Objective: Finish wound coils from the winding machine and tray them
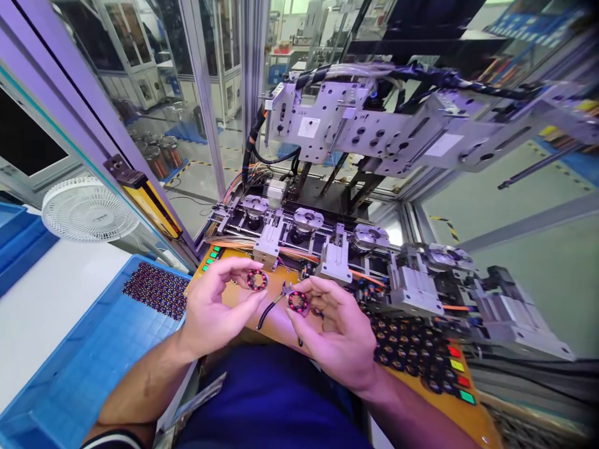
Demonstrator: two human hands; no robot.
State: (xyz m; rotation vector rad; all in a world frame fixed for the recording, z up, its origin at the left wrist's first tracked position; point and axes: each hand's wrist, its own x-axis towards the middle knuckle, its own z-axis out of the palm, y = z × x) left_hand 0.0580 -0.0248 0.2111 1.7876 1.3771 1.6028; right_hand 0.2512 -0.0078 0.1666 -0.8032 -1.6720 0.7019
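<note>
My left hand [224,305] grips a small motor stator [257,280], a dark ring with reddish spots around an open centre, between thumb and fingers. A second stator [298,302] of the same look is pinched in my right hand [337,330]. Both rings are held up apart from each other, over the orange work surface [276,324]. Between my hands lies a pair of cutting pliers [276,302] with dark handles, partly hidden by my right fingers. Another small ring [317,312] shows behind those fingers.
A blue tray [88,349] at left holds many small rings [156,290]. More dark rings [407,346] lie at right by coloured buttons [458,368]. Ahead stands a machine with several round fixtures [309,219] and a metal plate [374,134] above. A white fan [88,209] is at left.
</note>
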